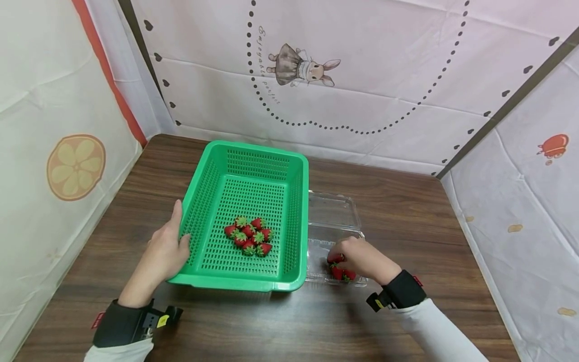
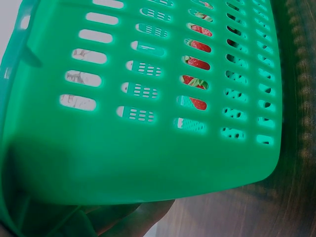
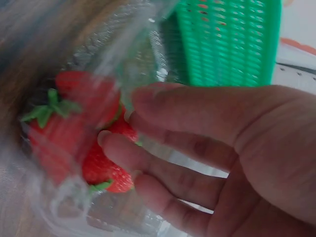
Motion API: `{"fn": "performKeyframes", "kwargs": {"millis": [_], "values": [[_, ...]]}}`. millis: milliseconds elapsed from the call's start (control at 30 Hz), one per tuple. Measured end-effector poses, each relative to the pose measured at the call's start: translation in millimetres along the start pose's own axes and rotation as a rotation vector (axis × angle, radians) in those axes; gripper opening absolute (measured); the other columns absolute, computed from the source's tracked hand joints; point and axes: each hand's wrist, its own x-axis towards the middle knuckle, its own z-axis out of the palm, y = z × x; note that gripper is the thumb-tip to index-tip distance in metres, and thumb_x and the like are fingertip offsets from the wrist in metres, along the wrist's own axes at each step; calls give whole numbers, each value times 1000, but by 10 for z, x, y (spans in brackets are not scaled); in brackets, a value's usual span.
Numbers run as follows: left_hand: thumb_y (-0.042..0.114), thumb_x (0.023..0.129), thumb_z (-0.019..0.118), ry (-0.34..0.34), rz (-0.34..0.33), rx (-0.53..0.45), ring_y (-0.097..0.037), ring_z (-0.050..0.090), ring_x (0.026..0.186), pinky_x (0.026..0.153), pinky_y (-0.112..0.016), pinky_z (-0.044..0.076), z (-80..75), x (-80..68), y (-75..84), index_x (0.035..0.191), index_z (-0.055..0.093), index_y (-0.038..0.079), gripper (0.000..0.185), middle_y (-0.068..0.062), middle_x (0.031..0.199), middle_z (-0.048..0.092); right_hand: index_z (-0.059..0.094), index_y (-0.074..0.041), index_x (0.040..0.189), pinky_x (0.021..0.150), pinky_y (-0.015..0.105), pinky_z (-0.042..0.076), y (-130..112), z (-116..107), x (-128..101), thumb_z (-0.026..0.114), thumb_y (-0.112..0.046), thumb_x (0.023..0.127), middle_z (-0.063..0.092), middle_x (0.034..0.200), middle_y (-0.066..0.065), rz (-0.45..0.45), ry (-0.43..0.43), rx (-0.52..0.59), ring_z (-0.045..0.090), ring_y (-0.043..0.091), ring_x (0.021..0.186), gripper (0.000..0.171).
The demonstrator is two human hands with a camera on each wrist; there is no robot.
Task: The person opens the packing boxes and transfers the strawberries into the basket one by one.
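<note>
A green slotted basket stands on the wooden table, with several strawberries clustered on its floor. My left hand lies flat against the basket's left outer wall, fingers straight. The left wrist view is filled by that wall, with red berries showing through the slots. To the right of the basket is an open clear plastic clamshell with a few strawberries in its near half. My right hand reaches into it, thumb and fingers closing round a strawberry beside another berry.
Printed fabric walls enclose the table on the left, back and right. Bare wood lies in front of the basket and beyond the clamshell to the right. The clamshell's lid lies open towards the back.
</note>
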Motion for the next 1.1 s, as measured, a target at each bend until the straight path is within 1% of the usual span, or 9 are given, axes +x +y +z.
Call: {"fn": "performKeyframes", "kwargs": {"millis": [167, 333, 433, 633, 733, 833, 967, 1100], "values": [[4, 98, 44, 0, 0, -6, -57, 41, 124, 90, -68, 40, 3, -1, -1, 153, -13, 5, 80, -40, 147, 28, 78, -12, 98, 77, 33, 57, -35, 60, 36, 73, -1, 81, 75, 100, 3, -22, -30, -94, 69, 18, 95, 21], [4, 98, 44, 5, 0, -6, -57, 41, 124, 91, -68, 40, 5, -3, 4, 154, -13, 6, 80, -40, 147, 29, 78, -14, 98, 78, 31, 56, -55, 128, 66, 75, 4, 77, 73, 99, 1, -65, -64, -193, 68, 17, 96, 28], [4, 98, 44, 8, 2, -4, -57, 42, 123, 90, -67, 41, 9, -1, 8, 154, -13, 5, 80, -40, 147, 29, 78, -13, 96, 78, 31, 55, -58, 150, 75, 75, 5, 76, 72, 96, 2, -64, -60, -207, 67, 17, 94, 28], [4, 98, 44, 9, 3, -6, -57, 44, 122, 88, -66, 42, 14, -4, 12, 154, -12, 5, 80, -40, 147, 29, 77, -13, 97, 76, 32, 55, -83, 130, 74, 78, 0, 75, 70, 95, 2, -6, -79, -159, 65, 17, 89, 26], [4, 98, 44, 13, 6, -7, -57, 44, 121, 88, -66, 42, 13, -4, 12, 154, -12, 5, 80, -40, 147, 29, 76, -13, 98, 75, 30, 54, -106, 62, 65, 80, -5, 76, 68, 96, 2, 17, -85, -106, 65, 17, 89, 24], [4, 97, 44, 15, 8, -9, -57, 43, 122, 89, -67, 41, 9, -6, 13, 154, -12, 5, 80, -40, 146, 29, 74, -12, 100, 73, 28, 54, -135, -54, 60, 80, -9, 77, 65, 95, 2, -5, -48, -84, 64, 17, 88, 23], [4, 98, 44, 13, 5, -11, -57, 42, 123, 89, -67, 41, 6, -8, 13, 154, -12, 5, 80, -40, 147, 29, 72, -11, 100, 70, 26, 52, -221, -265, 81, 77, -10, 81, 62, 94, 3, -39, 39, -99, 61, 14, 81, 20], [4, 98, 44, 9, -3, -13, -57, 42, 123, 89, -67, 41, 8, -5, 3, 154, -13, 6, 80, -40, 147, 28, 71, -11, 97, 66, 22, 50, -363, -473, 138, 75, -10, 83, 61, 91, 3, -47, 101, -125, 58, 10, 75, 15]]}}
